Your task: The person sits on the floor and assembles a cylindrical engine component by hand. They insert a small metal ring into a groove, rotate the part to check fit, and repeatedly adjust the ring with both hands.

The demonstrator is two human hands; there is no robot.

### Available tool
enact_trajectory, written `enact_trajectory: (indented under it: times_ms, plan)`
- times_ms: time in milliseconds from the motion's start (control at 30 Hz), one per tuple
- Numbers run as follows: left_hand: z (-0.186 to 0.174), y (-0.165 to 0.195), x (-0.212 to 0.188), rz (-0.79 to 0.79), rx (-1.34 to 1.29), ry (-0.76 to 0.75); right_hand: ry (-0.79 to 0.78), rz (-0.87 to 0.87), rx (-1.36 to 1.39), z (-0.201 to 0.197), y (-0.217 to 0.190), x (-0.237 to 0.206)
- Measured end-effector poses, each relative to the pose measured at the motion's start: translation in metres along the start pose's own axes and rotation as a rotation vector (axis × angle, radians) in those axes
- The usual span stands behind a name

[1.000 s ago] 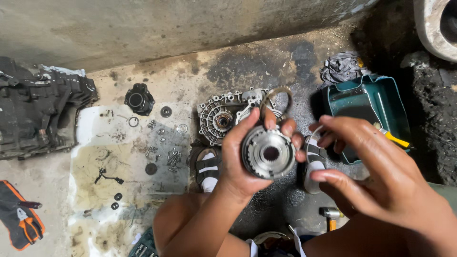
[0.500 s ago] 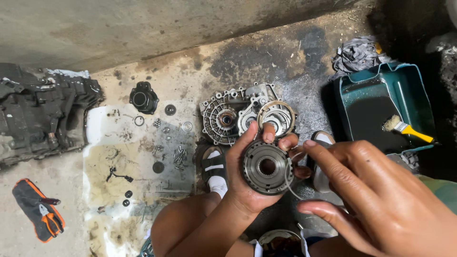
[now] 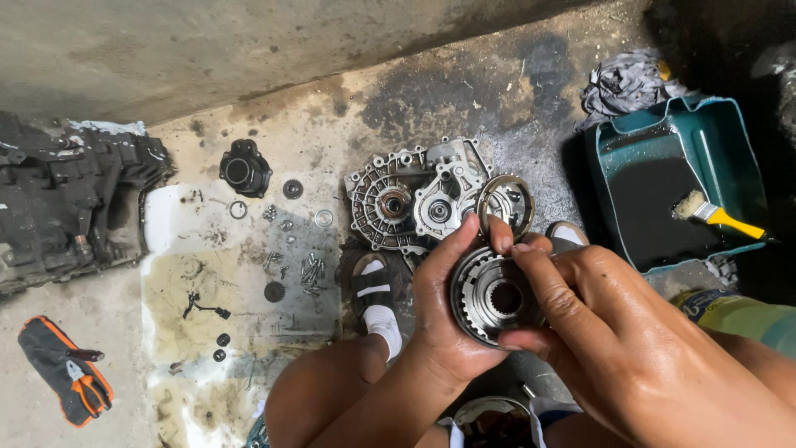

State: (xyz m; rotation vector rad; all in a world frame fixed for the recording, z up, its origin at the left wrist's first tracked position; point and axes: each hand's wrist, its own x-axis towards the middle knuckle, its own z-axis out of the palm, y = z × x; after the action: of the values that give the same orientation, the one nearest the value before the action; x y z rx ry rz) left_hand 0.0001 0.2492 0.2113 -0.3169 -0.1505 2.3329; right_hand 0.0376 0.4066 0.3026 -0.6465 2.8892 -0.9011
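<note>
Left hand (image 3: 444, 315) has a full grip on a round toothed metal hub (image 3: 496, 297), cupping it from the left side just above the knees, and the right hand (image 3: 613, 340) is clamped on it too, with its fingers (image 3: 539, 278) draped across the hub's right half. On the stained concrete floor (image 3: 497, 91) just past it sits a grey gearbox housing (image 3: 414, 199) with a brass-coloured ring (image 3: 506, 203) leaning on its right edge. A teal tray (image 3: 730, 133) of dark fluid with a yellow-handled brush (image 3: 717, 216) sits off to the right, and small bolts and washers (image 3: 308, 267) are spread on a pale sheet (image 3: 182, 290) to the left.
</note>
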Motion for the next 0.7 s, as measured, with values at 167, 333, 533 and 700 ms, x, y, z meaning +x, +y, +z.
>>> enact_trajectory:
  times_ms: [167,333,533,700]
  plan:
    - [-0.007,0.008,-0.008,0.007,0.034,0.057,0.007,0.054,-0.019,0.019,-0.012,0.003]
    - [-0.01,0.015,-0.019,-0.012,-0.017,0.004,-0.046,0.067,-0.113,0.029,-0.025,0.01]
    - [-0.008,0.024,-0.026,0.055,0.021,0.009,0.03,0.022,-0.068,0.034,-0.037,0.022]
    - [-0.003,0.031,-0.031,0.096,0.039,0.033,-0.023,0.109,-0.021,0.043,-0.042,0.024]
